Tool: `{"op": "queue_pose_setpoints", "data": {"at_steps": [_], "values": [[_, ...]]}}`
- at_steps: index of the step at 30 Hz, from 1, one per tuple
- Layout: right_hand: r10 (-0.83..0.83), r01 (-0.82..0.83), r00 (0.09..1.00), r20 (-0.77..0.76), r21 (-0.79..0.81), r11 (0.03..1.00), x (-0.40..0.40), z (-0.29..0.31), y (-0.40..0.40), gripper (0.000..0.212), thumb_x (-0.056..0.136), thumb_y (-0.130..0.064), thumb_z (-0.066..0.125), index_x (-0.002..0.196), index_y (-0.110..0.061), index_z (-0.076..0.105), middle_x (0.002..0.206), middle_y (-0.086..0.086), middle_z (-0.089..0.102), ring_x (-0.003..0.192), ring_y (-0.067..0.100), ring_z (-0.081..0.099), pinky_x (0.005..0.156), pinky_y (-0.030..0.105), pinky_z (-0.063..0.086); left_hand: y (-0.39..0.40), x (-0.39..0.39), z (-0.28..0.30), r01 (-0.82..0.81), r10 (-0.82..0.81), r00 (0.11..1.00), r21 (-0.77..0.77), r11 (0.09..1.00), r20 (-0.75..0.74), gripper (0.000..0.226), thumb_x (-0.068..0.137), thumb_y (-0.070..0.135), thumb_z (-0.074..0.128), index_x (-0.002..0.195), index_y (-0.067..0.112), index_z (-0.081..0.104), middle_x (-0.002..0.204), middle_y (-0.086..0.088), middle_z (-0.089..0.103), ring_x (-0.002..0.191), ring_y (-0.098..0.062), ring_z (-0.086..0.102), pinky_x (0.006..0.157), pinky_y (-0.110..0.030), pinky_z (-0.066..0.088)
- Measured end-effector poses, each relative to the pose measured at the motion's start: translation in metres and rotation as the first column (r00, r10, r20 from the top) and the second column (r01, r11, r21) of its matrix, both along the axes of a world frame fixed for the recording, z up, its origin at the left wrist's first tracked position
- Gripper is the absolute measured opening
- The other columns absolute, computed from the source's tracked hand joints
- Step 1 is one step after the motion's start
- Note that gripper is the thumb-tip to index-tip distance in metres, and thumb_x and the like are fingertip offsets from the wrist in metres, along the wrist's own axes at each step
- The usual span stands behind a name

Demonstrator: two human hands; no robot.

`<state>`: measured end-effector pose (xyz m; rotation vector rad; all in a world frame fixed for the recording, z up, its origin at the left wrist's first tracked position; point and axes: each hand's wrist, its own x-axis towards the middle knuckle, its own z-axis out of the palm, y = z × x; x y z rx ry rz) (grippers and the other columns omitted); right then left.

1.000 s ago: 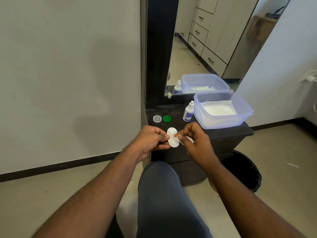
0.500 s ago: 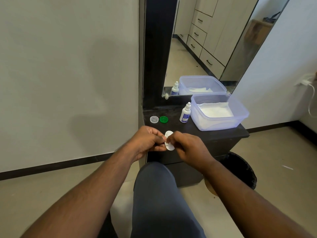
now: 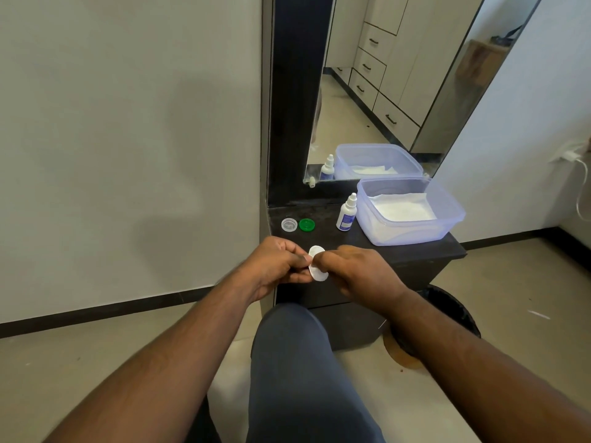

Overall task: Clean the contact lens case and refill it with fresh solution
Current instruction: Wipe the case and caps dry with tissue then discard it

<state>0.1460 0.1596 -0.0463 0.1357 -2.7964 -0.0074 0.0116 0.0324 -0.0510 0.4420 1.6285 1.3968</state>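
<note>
On dark counter (image 3: pixel 399 251), two caps (image 3: pixel 289 224), one bottle (image 3: pixel 346 213), one tub (image 3: pixel 407 231).

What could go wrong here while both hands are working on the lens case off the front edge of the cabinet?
The lens case is pinched between left hand and right hand beyond the cabinet edge; a slip likely drops it to the floor. The loose caps, clear cap and green cap, could be knocked off.
</note>
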Motion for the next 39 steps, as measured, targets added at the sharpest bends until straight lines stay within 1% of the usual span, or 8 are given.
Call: {"op": "queue_pose_setpoints", "data": {"at_steps": [3,6,10,14,20,24,32,39], "values": [[-0.064,0.061,0.996,-0.065,-0.051,0.997,0.003,-0.004,-0.002,0.041,0.060,-0.002,0.082,0.089,-0.017,0.058,0.076,0.002,0.068,0.060,0.020,0.058,0.050,0.023,0.039,0.001,-0.001,-0.001,-0.010,0.010,1.000,-0.001,1.000,0.010,0.011,0.087,-0.004,0.060,0.093,-0.011,0.066,0.087,-0.026,0.070,0.076,-0.029,0.068,0.073,-0.032,0.057],[-0.067,0.059,0.992,-0.103,-0.079,0.995,0.006,-0.010,-0.013,0.035,0.064,-0.001,0.077,0.090,-0.016,0.058,0.080,0.003,0.069,0.062,0.021,0.057,0.047,0.028,0.044,0.000,0.000,-0.001,-0.005,0.005,1.000,0.004,1.000,0.014,0.009,0.088,-0.004,0.059,0.090,-0.008,0.067,0.079,-0.020,0.071,0.065,-0.022,0.068,0.064,-0.026,0.058],[-0.102,0.093,0.993,-0.064,-0.139,0.986,0.005,-0.013,-0.010,0.025,0.073,-0.005,0.069,0.093,-0.016,0.059,0.085,0.004,0.068,0.068,0.023,0.059,0.051,0.038,0.052,0.000,-0.001,-0.002,0.009,-0.009,1.000,0.015,1.000,0.024,0.009,0.088,-0.004,0.060,0.083,-0.004,0.068,0.076,-0.018,0.070,0.067,-0.021,0.069,0.063,-0.024,0.060],[-0.246,0.193,0.964,-0.096,-0.378,0.906,0.008,-0.024,-0.007,0.012,0.080,-0.014,0.052,0.090,-0.018,0.056,0.083,0.002,0.067,0.072,0.021,0.061,0.058,0.044,0.052,0.000,-0.001,-0.004,-0.025,0.023,0.998,0.035,0.999,0.053,0.007,0.087,-0.005,0.061,0.084,-0.006,0.067,0.076,-0.020,0.069,0.064,-0.020,0.068,0.057,-0.022,0.058],[-0.401,0.212,0.901,-0.167,-0.638,0.741,0.014,-0.040,-0.025,0.016,0.085,0.002,0.059,0.089,-0.013,0.059,0.093,0.001,0.071,0.084,0.018,0.066,0.068,0.041,0.057,0.001,0.000,-0.006,-0.043,0.040,0.997,0.038,0.998,0.060,0.004,0.086,-0.004,0.063,0.085,-0.005,0.067,0.070,-0.014,0.070,0.061,-0.016,0.069,0.055,-0.021,0.058],[-0.404,0.210,0.899,-0.172,-0.639,0.740,0.014,-0.036,-0.027,0.016,0.085,0.001,0.060,0.088,-0.014,0.059,0.092,0.002,0.071,0.084,0.017,0.067,0.069,0.040,0.058,0.001,-0.001,-0.006,-0.044,0.041,0.997,0.036,0.998,0.059,0.005,0.085,-0.003,0.064,0.083,-0.002,0.068,0.073,-0.014,0.071,0.067,-0.019,0.071,0.060,-0.024,0.060],[-0.386,0.233,0.913,-0.134,-0.606,0.761,0.010,-0.028,-0.025,0.010,0.084,-0.003,0.065,0.085,-0.012,0.062,0.084,0.001,0.070,0.076,0.014,0.064,0.064,0.037,0.055,-0.001,0.002,-0.005,-0.022,0.021,1.000,0.058,0.998,0.018,0.005,0.086,-0.004,0.063,0.088,-0.007,0.066,0.085,-0.021,0.071,0.070,-0.023,0.071,0.056,-0.021,0.057],[-0.403,0.227,0.899,-0.171,-0.606,0.762,0.013,-0.032,-0.027,0.009,0.084,-0.004,0.066,0.089,-0.011,0.066,0.086,0.000,0.071,0.078,0.014,0.066,0.066,0.038,0.057,-0.001,0.002,-0.005,-0.051,0.048,0.998,0.070,0.996,0.048,0.003,0.085,-0.004,0.064,0.085,-0.005,0.066,0.077,-0.016,0.070,0.067,-0.020,0.069,0.055,-0.021,0.057]]}}
